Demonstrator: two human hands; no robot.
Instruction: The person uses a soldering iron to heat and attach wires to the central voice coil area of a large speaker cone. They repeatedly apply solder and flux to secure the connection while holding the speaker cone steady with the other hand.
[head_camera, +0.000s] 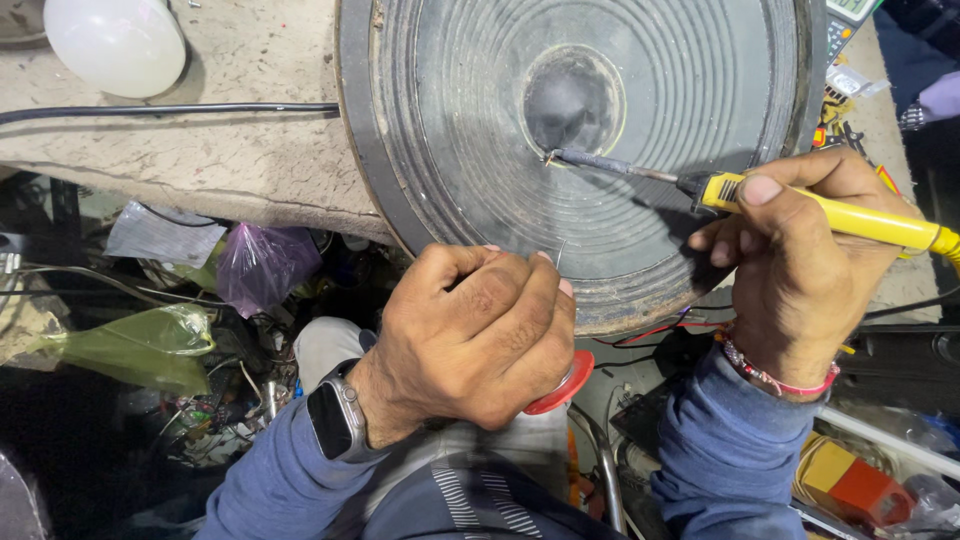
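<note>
Right hand (800, 260) fingers pinch soldering iron (790, 200); left hand (480, 330) curls around solder spool (562, 385).

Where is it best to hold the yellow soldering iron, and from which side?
Probably the yellow handle of the soldering iron, from the right, pen-like, as the right hand does. The dark metal tip rests on the speaker cone and is likely hot.

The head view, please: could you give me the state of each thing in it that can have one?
Speaker cone: lying face up on the bench, dusty.
Soldering iron: held in the right hand, tip touching the cone beside the dust cap.
Solder wire: thin end held up by the left hand.
Red spool: gripped under the left hand.
White bulb: unlit, lying on the bench.
</note>
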